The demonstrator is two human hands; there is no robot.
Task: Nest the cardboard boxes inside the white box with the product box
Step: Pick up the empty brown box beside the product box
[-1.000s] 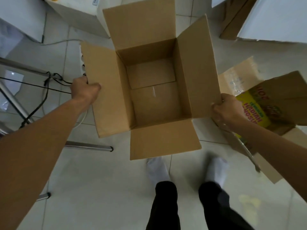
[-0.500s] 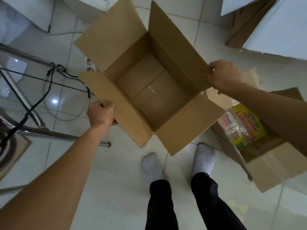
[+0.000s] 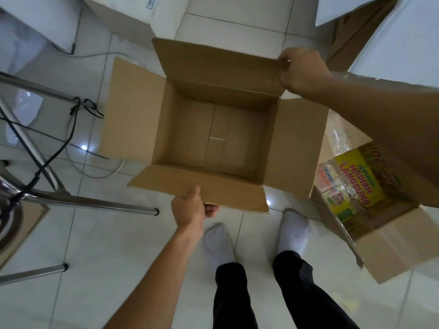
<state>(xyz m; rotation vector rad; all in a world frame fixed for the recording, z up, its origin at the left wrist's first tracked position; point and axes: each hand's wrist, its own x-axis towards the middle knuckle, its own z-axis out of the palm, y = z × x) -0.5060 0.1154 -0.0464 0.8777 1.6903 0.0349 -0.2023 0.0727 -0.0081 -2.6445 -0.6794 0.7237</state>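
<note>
Two hands hold one open cardboard box [image 3: 213,136], seen from above over a tiled floor [image 3: 99,245]. All places are given relative to this box. Its four flaps are spread outward and its interior is empty, with a taped seam along the bottom. The left hand [image 3: 191,210] is clenched on the near flap, thumb on top and fingers beneath. The right hand [image 3: 300,72] pinches the right end of the far flap. Directly below the near flap stand the person's feet in white socks [image 3: 294,230] and dark trousers. To the right, partly hidden by the right forearm, lies a second cardboard box [image 3: 389,245], open, containing a yellow printed product box [image 3: 356,184] and clear wrapping. To the left stand chrome chair legs [image 3: 95,203] with black cables [image 3: 47,160] draped across them. Beyond the far flap, at upper left, sits a white box [image 3: 123,15]; white panels occupy the upper right.
</note>
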